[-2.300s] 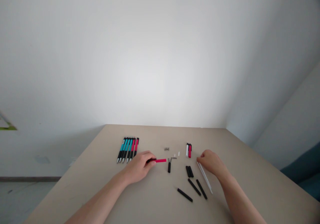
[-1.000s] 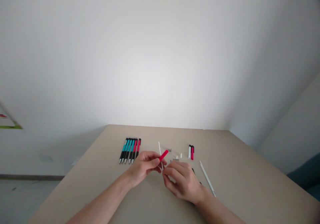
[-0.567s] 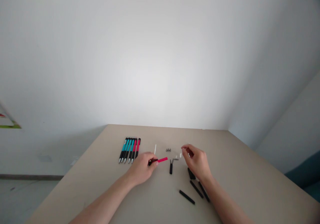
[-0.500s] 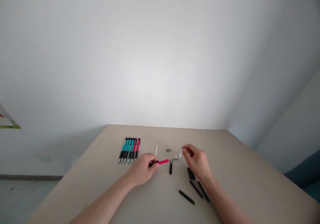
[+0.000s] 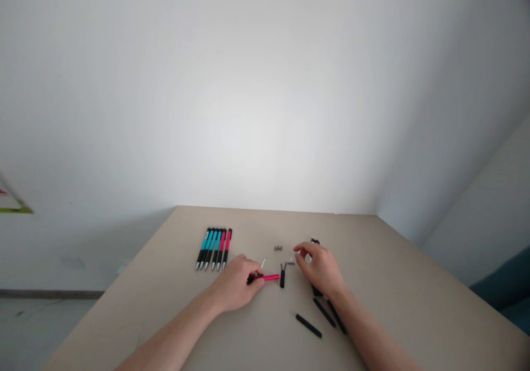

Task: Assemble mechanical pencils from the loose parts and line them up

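Observation:
My left hand [image 5: 238,284] is closed around a pink pen barrel [image 5: 271,277] with a black end, which points right, low over the table. A thin white refill [image 5: 263,263] sticks up beside its fingers; whether the hand holds it I cannot tell. My right hand [image 5: 318,266] has thumb and forefinger curled together in a pinch near the small parts; anything between the fingertips is too small to make out. Just left of it are a tiny white piece [image 5: 291,259], some springs [image 5: 291,264] and a short black grip [image 5: 282,279].
Several blue and pink pens [image 5: 213,248] lie in a row at left. Small metal tips [image 5: 277,248] stand behind the middle. Black tubes [image 5: 308,326] lie at front right, with black parts [image 5: 316,291] partly under my right hand. A wall rises behind the table [image 5: 232,338].
My right hand has moved slightly left, and its fingertips now cover where a small white piece lay. The pink barrel in my left hand has dropped slightly lower. The white refill has shifted and tilts more.

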The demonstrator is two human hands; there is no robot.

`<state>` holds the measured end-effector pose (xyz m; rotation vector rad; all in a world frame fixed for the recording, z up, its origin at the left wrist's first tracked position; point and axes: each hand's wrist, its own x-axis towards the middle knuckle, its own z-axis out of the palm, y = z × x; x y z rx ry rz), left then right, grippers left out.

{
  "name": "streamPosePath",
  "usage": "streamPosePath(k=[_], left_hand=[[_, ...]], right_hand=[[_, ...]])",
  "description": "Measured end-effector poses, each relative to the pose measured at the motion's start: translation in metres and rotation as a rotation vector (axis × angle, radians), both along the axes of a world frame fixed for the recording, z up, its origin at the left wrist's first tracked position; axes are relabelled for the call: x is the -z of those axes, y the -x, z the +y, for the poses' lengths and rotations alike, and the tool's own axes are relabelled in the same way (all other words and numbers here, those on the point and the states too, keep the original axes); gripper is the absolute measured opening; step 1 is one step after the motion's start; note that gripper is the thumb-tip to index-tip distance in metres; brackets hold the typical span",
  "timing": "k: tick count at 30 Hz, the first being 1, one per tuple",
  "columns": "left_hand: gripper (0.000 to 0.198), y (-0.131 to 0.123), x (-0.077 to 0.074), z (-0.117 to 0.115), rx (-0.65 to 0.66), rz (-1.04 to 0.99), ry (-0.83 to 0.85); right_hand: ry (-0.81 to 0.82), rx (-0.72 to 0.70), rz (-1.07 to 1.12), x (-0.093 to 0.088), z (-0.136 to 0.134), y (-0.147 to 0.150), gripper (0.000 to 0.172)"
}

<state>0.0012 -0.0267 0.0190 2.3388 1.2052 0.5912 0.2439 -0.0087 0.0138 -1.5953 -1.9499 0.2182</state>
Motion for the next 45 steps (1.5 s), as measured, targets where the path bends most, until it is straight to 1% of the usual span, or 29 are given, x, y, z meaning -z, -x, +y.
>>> streamPosePath(k=[3,5,9,18,22,26,32,36,38,40,43,45], left_hand=[[0.019,-0.001,-0.001,0.0,-0.001,-0.015,0.007],[0.017,0.0,-0.001,0.001,-0.009,-0.043,0.008],[0.015,0.003,0.002,0.003,-0.029,-0.106,0.002],[0.017,0.004,0.004,0.004,-0.009,-0.165,-0.014],[0.022,0.005,0.004,0.004,0.013,-0.182,-0.02],[0.022,0.005,0.002,0.003,0.013,-0.177,-0.011],[0.02,0.004,0.0,0.002,0.008,-0.174,-0.024],[0.02,0.004,0.001,0.003,0.015,-0.184,-0.032],[0.021,0.004,0.001,0.003,0.02,-0.187,-0.023],[0.021,0.004,0.001,0.003,0.024,-0.192,-0.016],[0.021,0.004,0.001,0.003,0.026,-0.198,-0.015],[0.02,0.005,0.001,0.002,0.027,-0.199,-0.015]], right_hand=[[-0.02,-0.109,-0.062,-0.002,-0.003,0.003,0.022],[0.006,-0.131,-0.114,-0.003,-0.005,0.005,0.021],[0.079,-0.057,-0.161,-0.004,-0.006,0.005,0.019],[0.114,-0.02,-0.167,-0.002,-0.003,0.002,0.014],[0.114,-0.003,-0.155,-0.002,-0.003,0.003,0.016],[0.12,-0.001,-0.151,0.0,-0.001,0.005,0.017],[0.069,0.001,-0.127,-0.002,0.0,0.008,0.018],[-0.016,0.02,0.022,-0.006,-0.006,0.014,0.018],[-0.051,-0.039,0.123,-0.006,-0.01,0.017,0.017],[-0.065,-0.131,0.174,-0.006,-0.013,0.021,0.016],[-0.05,-0.246,0.177,-0.007,-0.017,0.026,0.015],[-0.031,-0.314,0.18,-0.009,-0.019,0.027,0.018]])
